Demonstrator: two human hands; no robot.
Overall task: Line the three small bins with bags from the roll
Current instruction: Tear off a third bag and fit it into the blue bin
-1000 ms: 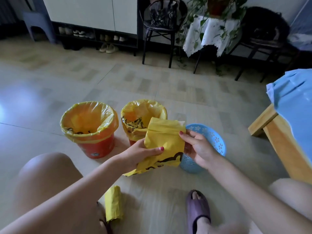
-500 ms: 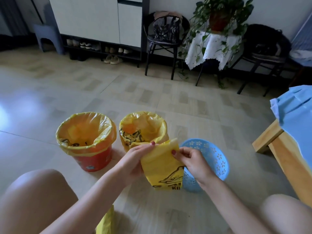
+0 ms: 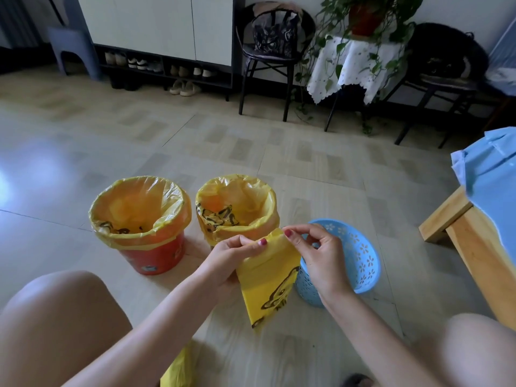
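**Third bag at its mouth, two bins lined**

I see my left hand (image 3: 231,258) and right hand (image 3: 318,255) each pinching the top edge of a flat yellow bag (image 3: 268,283), held just in front of the blue bin (image 3: 360,263), which stands bare on the floor (image 3: 251,152). The red bin (image 3: 156,255) and the middle bin (image 3: 237,213) each wear a yellow liner. The roll (image 3: 178,370) lies by my left knee.

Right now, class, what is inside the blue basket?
The blue basket shows only its own perforated inner wall; no yellow liner is in it. Its near side and bottom are hidden by the right hand and the folded yellow bag.
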